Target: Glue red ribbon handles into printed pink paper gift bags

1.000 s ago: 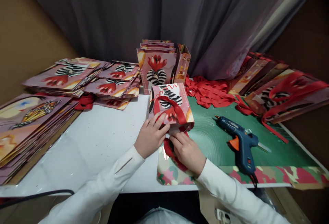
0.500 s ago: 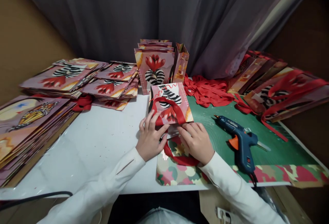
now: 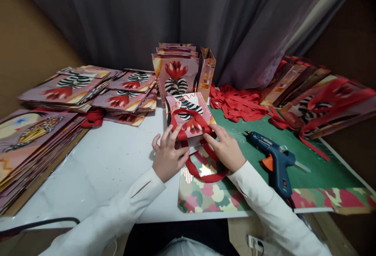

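A paper gift bag (image 3: 205,105) with a zebra-stripe and red flower print lies in front of me, its mouth towards me. One red ribbon handle (image 3: 189,111) loops over its printed face, and a second red ribbon (image 3: 212,178) curves below the mouth onto a camouflage-patterned sheet. My left hand (image 3: 169,157) has its fingers spread, the fingertips at the left corner of the bag's mouth. At the right corner, my right hand (image 3: 228,149) grips the edge between thumb and fingers, close to the ribbon ends. The undersides of the fingers are hidden.
A blue glue gun (image 3: 276,160) lies on the green mat (image 3: 252,177) at right. Behind it are a heap of red ribbon (image 3: 235,101) and finished bags (image 3: 329,107). Bags stand (image 3: 176,75) at the back; flat stacks (image 3: 67,87) lie at left.
The bag has shifted slightly left. My left hand's fingers have loosened and drawn back a little; my right fingers have moved up onto the bag's corner. More of the lower ribbon loop shows.
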A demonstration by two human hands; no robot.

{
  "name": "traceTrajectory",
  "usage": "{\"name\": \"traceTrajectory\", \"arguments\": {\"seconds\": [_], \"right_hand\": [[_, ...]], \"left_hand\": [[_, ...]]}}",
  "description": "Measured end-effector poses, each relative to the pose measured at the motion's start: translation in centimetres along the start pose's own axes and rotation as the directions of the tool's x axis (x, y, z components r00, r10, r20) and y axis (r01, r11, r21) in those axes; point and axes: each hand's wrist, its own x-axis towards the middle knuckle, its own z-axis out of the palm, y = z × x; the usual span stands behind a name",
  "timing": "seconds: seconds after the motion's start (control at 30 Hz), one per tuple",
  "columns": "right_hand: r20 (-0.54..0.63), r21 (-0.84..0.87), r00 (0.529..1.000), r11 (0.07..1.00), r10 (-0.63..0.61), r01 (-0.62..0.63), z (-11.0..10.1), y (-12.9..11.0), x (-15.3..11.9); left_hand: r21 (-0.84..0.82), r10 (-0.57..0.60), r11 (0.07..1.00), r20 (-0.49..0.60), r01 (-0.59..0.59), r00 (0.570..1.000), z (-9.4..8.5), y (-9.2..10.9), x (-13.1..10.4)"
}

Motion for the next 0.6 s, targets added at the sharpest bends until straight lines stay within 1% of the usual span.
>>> {"name": "traceTrajectory", "arguments": {"seconds": [0.07, 0.13, 0.23, 0.3, 0.37, 0.4, 0.43, 0.47, 0.57, 0.6], "right_hand": [[0.015, 0.020, 1.000, 1.000, 0.021, -0.021, 0.1, 0.2, 0.1], [0.034, 0.064, 0.999, 0.997, 0.042, -0.044, 0.1, 0.5, 0.2], [0.052, 0.166, 0.997, 0.984, 0.051, -0.059, 0.0, 0.6, -0.1], [0.008, 0.239, 0.997, 0.968, 0.077, -0.077, -0.2, 0.4, -0.8], [-0.075, 0.286, 0.981, 0.947, 0.177, -0.148, -0.6, -0.2, -1.8], [-0.091, 0.304, 0.969, 0.933, 0.231, -0.194, -0.8, -0.7, -2.3], [-0.074, 0.320, 0.959, 0.917, 0.274, -0.237, -0.9, -1.2, -2.8], [-0.028, 0.337, 0.954, 0.901, 0.299, -0.273, -1.0, -1.7, -3.3], [0.165, 0.392, 0.949, 0.865, 0.270, -0.314, -0.6, -3.3, -4.1], [0.200, 0.398, 0.944, 0.859, 0.261, -0.322, -0.3, -3.8, -4.2]], "left_hand": [[0.004, 0.059, 0.998, 0.009, -0.059, 0.998, 0.0, -0.3, 0.1], [-0.016, 0.092, 0.996, 0.042, -0.091, 0.995, 0.0, -0.6, 0.2], [-0.061, 0.067, 0.996, 0.099, -0.062, 0.993, -0.2, -1.0, 0.6], [-0.078, 0.051, 0.996, 0.127, -0.042, 0.991, -0.3, -1.3, 0.9], [-0.071, 0.054, 0.997, 0.153, -0.043, 0.987, -0.5, -1.4, 1.1], [-0.059, 0.057, 0.997, 0.163, -0.048, 0.985, -0.5, -1.4, 1.2], [-0.046, 0.059, 0.998, 0.172, -0.051, 0.983, -0.5, -1.4, 1.3], [-0.036, 0.058, 0.998, 0.179, -0.053, 0.982, -0.6, -1.4, 1.3], [-0.021, 0.041, 0.999, 0.185, -0.038, 0.982, -0.5, -1.1, 1.3], [-0.018, 0.034, 0.999, 0.185, -0.031, 0.982, -0.5, -1.0, 1.3]]}}
